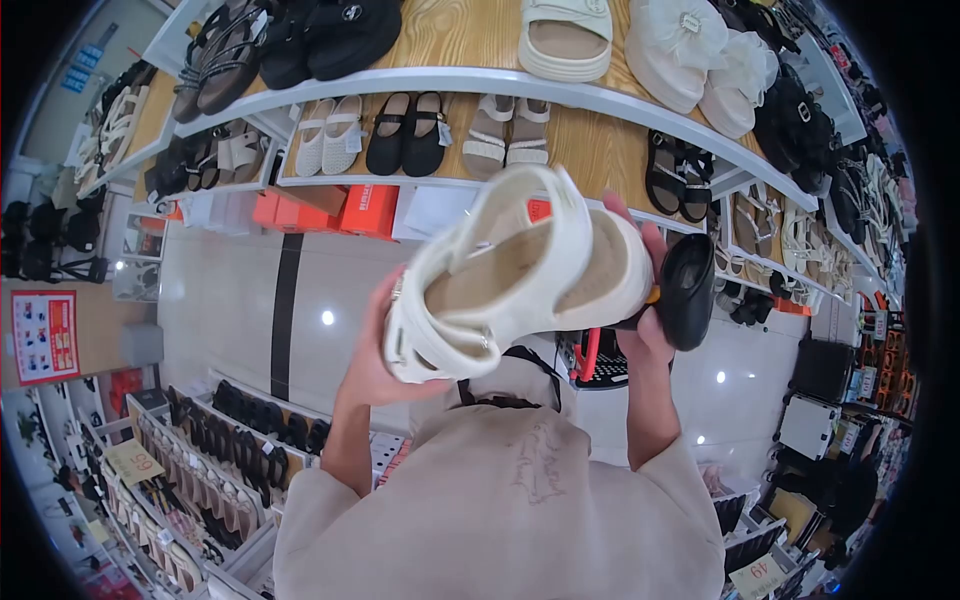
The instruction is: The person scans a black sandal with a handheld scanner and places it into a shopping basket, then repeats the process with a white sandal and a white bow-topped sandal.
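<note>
I see a white sandal (540, 300) held up between two bare hands: the left hand (373, 350) grips one end, the right hand (650, 338) the other. Beside the right end, near that hand, is a black shoe (687, 300). Shoe-filled shelves (460, 40) stand beyond the sandal.

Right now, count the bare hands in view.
2: the left hand grips the cream sandal; the right hand is beside the black shoe. Others could be hidden.
</note>
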Available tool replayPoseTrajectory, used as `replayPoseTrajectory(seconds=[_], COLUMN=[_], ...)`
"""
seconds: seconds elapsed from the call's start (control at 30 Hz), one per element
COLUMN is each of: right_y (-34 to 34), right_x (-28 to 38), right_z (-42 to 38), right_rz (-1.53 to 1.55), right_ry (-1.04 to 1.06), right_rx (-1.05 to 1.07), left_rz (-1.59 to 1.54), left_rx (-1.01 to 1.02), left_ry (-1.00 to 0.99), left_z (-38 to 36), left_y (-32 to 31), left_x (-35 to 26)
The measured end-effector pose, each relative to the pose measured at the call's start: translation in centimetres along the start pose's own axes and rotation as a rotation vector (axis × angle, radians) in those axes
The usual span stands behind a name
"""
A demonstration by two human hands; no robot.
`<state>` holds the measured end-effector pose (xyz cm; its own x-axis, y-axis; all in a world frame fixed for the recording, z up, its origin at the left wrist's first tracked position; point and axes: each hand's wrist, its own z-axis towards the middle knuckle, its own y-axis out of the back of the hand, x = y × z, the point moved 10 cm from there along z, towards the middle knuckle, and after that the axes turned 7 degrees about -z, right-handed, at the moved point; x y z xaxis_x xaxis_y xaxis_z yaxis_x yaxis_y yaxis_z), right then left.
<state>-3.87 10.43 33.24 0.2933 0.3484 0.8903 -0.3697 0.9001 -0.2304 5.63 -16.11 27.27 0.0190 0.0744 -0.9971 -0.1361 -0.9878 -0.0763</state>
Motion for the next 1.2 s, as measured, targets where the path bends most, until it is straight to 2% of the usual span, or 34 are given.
replayPoseTrajectory(seconds=[0.03, 0.1, 0.17, 0.23, 0.3, 0.33, 0.4, 0.57, 0.63, 0.67, 0.8, 0.9, 0.97, 1.0, 1.07, 1.2], right_y=[-0.1, 0.5, 1.8, 1.7, 1.7, 1.9, 1.0, 0.1, -0.1, -0.3, -1.1, -0.2, 0.1, 0.2, 0.3, -0.1], right_x=[0.0, 0.0, -1.6, -1.7, -1.8, -2.0, -1.6, -2.6, -2.9, -2.7, -2.1, -3.1, -2.8, -3.0, -3.4, -3.4], right_z=[0.6, 1.4, 2.0, 3.8, 5.4, 6.0, 7.6, 11.9, 13.4, 14.0, 16.2, 16.7, 17.1, 17.2, 17.0, 16.6], right_rz=[0.152, 0.169, 0.108, 0.022, -0.135, -0.141, -0.156, -0.193, -0.344, -0.639, -0.558, -0.482, -0.293, -0.297, -0.54, -0.505], right_ry=[0.013, 0.013, -0.114, -0.134, -0.161, -0.155, -0.041, -0.051, -0.047, 0.07, 0.056, 0.035, 0.037, 0.036, 0.04, 0.104], right_rx=[0.021, -0.015, -0.103, -0.106, -0.066, -0.074, 0.022, -0.02, -0.012, 0.107, 0.117, 0.026, -0.082, -0.081, -0.074, -0.092], left_rz=[-0.039, -0.11, -0.149, -0.173, 0.074, 0.07, 0.317, 0.509, 0.454, 0.568, 0.695, 0.635, 0.563, 0.559, 0.573, 0.563], left_rx=[-0.058, -0.123, -0.156, -0.19, -0.388, -0.378, -0.558, -0.587, -0.668, -0.683, -0.627, -0.632, -0.685, -0.685, -0.685, -0.635], left_ry=[-0.115, -0.085, -0.078, -0.097, -0.358, -0.362, -0.513, -0.579, -0.546, -0.568, -0.628, -0.624, -0.605, -0.604, -0.637, -0.67], left_z=[0.2, 1.2, 2.3, 5.2, 7.8, 9.6, 11.6, 17.9, 19.2, 19.7, 22.1, 23.3, 23.5, 23.7, 23.6, 23.8], left_y=[0.7, 1.9, 3.8, 3.8, 4.8, 3.9, 3.1, 2.6, 3.0, 2.7, 2.1, 2.3, 2.7, 2.7, 2.5, 2.0], left_x=[-1.3, -0.9, 0.1, -2.2, -7.1, -8.3, -12.0, -13.2, -13.0, -13.8, -14.5, -13.3, -12.5, -12.6, -13.1, -13.3])
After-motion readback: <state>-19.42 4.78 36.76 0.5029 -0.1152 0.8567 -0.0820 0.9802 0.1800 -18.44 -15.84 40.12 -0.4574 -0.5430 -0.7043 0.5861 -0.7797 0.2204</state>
